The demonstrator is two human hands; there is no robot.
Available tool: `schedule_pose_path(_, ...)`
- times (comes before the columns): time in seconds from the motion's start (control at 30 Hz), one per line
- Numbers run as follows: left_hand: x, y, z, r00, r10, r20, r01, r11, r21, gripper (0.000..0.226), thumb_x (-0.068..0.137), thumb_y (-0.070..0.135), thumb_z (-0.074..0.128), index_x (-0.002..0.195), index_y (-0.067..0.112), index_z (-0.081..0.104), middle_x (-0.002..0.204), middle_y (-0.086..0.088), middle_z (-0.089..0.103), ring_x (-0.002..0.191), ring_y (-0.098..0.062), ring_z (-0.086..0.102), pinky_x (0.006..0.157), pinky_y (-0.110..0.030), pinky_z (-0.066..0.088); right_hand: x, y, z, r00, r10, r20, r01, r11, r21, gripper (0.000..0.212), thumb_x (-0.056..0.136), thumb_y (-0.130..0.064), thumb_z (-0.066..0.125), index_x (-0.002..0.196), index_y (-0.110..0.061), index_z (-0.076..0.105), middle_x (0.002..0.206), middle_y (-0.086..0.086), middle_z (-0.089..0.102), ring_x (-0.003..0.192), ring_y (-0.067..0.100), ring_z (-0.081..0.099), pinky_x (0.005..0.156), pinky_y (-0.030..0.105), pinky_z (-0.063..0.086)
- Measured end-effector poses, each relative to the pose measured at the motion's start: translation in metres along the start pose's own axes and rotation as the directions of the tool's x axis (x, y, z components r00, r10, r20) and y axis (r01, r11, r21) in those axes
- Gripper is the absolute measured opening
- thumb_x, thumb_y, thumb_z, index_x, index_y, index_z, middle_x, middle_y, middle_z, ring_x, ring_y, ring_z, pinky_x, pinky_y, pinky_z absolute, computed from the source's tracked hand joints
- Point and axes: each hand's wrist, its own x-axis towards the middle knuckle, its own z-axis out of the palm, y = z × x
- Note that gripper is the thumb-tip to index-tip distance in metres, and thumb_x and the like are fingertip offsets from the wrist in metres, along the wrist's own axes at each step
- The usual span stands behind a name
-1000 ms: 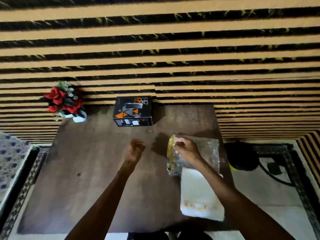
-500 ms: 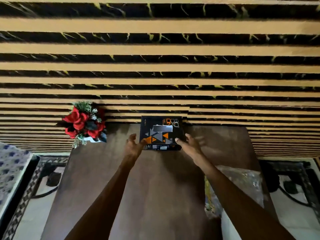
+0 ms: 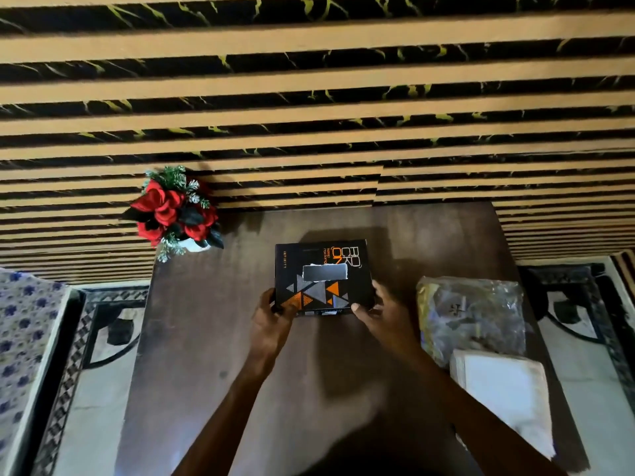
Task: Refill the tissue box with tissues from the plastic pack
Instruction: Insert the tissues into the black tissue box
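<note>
A black tissue box (image 3: 321, 274) with orange and grey triangles and a torn rectangular opening on top is over the middle of the dark wooden table (image 3: 206, 338). My left hand (image 3: 271, 321) grips its near left corner. My right hand (image 3: 381, 316) grips its near right corner. To the right lies the crumpled clear plastic pack (image 3: 470, 312). A white stack of tissues (image 3: 505, 389) lies in front of the pack, outside it.
A pot of red artificial flowers (image 3: 173, 211) stands at the table's far left corner. A striped tan and black wall (image 3: 309, 97) runs behind the table. A blue-flowered cloth (image 3: 24, 338) is at the left, and patterned floor tiles flank the table.
My right hand let go of the plastic pack. Both hands reached to the tissue box at the far edge, took hold of it and drew it nearer.
</note>
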Motion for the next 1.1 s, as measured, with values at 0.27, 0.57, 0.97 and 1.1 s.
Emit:
schedule_pose_path(0.27, -0.108, -0.044, 0.0, 0.998, -0.03, -0.055, 0.032, 0.998, 0.052, 0.047, 0.088, 0.025, 0.065, 0.131, 0.021, 0.046, 0.114, 0.005, 0.063, 0.093, -0.004, 0.063, 0.068, -0.014, 0.051, -0.116, 0.047, -0.009, 0.998, -0.004, 0.058, 0.013, 0.985, -0.171, 0.07, 0.086, -0.055, 0.059, 0.146, -0.034, 0.031, 0.114, 0.002, 0.071, 0.096, 0.017, 0.069, 0.079, 0.019, 0.054)
schedule_pose_path(0.57, -0.164, -0.071, -0.006, 0.994, -0.091, -0.059, 0.097, 0.989, 0.11, 0.053, 0.087, 0.024, 0.067, 0.133, 0.012, 0.043, 0.13, -0.007, 0.058, 0.112, -0.023, 0.061, 0.088, -0.031, 0.052, -0.151, 0.096, 0.008, 0.99, -0.056, 0.126, 0.06, 0.998, -0.025, 0.066, 0.087, -0.029, 0.068, 0.145, -0.022, 0.037, 0.113, 0.004, 0.072, 0.095, 0.018, 0.07, 0.089, 0.029, 0.056)
schedule_pose_path(0.97, -0.104, -0.029, 0.036, 0.868, 0.161, 0.469, -0.493, 0.378, 0.783, 0.126, 0.058, 0.075, 0.068, 0.153, 0.022, 0.004, 0.163, -0.002, -0.003, 0.15, -0.028, -0.008, 0.12, -0.058, 0.004, -0.085, 0.068, -0.016, 0.999, -0.008, 0.048, 0.012, 0.994, -0.104, 0.027, 0.091, -0.016, 0.063, 0.117, -0.01, 0.067, 0.116, 0.008, 0.07, 0.095, 0.018, 0.065, 0.082, 0.022, 0.046)
schedule_pose_path(1.1, -0.092, -0.029, 0.042, 0.865, 0.087, 0.495, -0.489, 0.367, 0.791, 0.131, 0.057, 0.069, 0.074, 0.152, 0.022, -0.003, 0.163, -0.001, -0.011, 0.149, -0.03, -0.013, 0.116, -0.06, -0.003, -0.074, 0.069, -0.012, 0.998, 0.02, 0.059, -0.016, 0.997, -0.074, 0.025, 0.089, -0.012, 0.064, 0.113, -0.006, 0.068, 0.096, 0.004, 0.067, 0.086, 0.016, 0.062, 0.089, 0.043, 0.057)
